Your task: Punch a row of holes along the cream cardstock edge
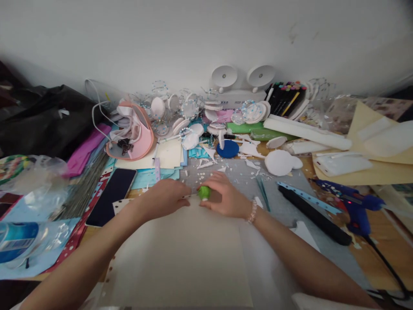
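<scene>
Between the fingers and thumb of my right hand [229, 196] sits a small green craft punch [204, 192], at the far edge of a large cream paper sheet [183, 258]. My left hand [166, 199] is closed on that same edge, just left of the punch, fingertips pinched together. The sheet spreads toward me under both wrists, with small punched holes down its left side. Under the left forearm lies a pale strip with star-shaped holes [121, 206]. Tiny punched-out paper bits [201, 175] are scattered beyond my hands.
A blue glue gun [355, 204], a black stick-like object [314, 215] and tweezers [263, 193] lie to the right. A phone [112, 196] rests at left. White discs [280, 162], a peach cap [142, 137] and marker pens [285, 99] crowd the back against the wall.
</scene>
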